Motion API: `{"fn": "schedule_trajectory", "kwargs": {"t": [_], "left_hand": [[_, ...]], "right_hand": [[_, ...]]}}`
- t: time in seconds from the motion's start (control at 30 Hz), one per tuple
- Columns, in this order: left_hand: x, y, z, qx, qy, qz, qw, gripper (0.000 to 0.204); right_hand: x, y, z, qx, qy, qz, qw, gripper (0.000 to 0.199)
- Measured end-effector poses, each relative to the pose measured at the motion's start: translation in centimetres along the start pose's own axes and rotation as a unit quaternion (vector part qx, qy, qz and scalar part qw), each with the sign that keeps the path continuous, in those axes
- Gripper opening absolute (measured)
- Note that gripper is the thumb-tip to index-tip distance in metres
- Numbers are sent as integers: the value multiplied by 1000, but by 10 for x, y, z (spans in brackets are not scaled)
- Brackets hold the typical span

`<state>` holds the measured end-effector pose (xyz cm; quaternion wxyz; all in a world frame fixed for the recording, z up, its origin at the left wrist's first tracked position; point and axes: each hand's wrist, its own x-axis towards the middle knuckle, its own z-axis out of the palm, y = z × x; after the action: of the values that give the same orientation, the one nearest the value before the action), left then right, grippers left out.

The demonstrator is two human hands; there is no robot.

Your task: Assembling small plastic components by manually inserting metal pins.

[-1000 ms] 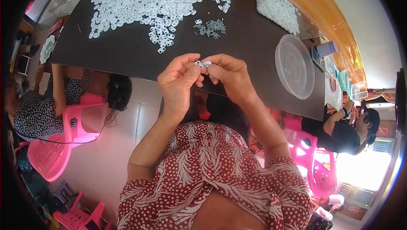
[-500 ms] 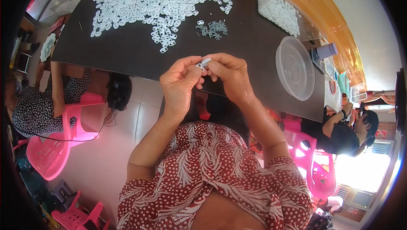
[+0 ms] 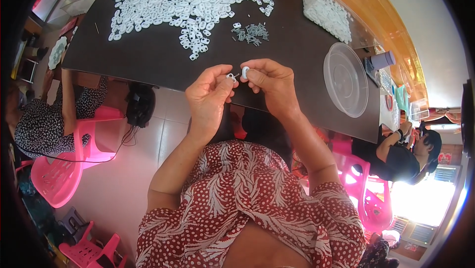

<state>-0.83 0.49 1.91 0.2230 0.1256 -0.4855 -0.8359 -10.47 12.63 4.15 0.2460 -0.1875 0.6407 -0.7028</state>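
Just past the table's near edge, my left hand [image 3: 210, 91] pinches a small white plastic piece with holes [image 3: 230, 77]; a thin grey pin [image 3: 236, 76] juts from it toward the right. A white oval plastic ring [image 3: 245, 72] is held between thumb and fingers of my right hand [image 3: 271, 84]. The two pieces are a short way apart. Beyond my hands lies a small heap of grey pins [image 3: 251, 33]. Farther left spreads a large pile of white oval rings [image 3: 163, 2], with smaller two-holed white pieces [image 3: 195, 39] at its near end.
On the dark table [image 3: 148, 60], a round clear plastic lid [image 3: 346, 80] lies at the right. Behind it stands a clear bin of white pieces [image 3: 326, 16], beside a purple cup [image 3: 382, 59]. Co-workers sit at both sides, with a pink chair [image 3: 74, 164] at the left.
My hands have drawn apart. The oval ring has moved right with my right hand, and the pin in the left hand's piece now shows.
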Motion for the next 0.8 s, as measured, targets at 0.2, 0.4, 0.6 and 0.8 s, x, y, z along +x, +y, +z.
{"fn": "schedule_trajectory", "kwargs": {"t": [0.2,0.4,0.6,0.8], "left_hand": [[-4,-1,5,58,23,-15,998,22],[-3,-8,6,84,26,25,996,24],[-5,-12,3,107,23,41,993,24],[-6,-13,6,116,25,44,992,24]], "right_hand": [[-1,-1,3,-27,3,-20,999,15],[-4,1,3,-56,4,-27,998,16],[-5,1,3,-58,3,-19,998,12],[-9,0,5,-40,13,-30,999,10]]}}
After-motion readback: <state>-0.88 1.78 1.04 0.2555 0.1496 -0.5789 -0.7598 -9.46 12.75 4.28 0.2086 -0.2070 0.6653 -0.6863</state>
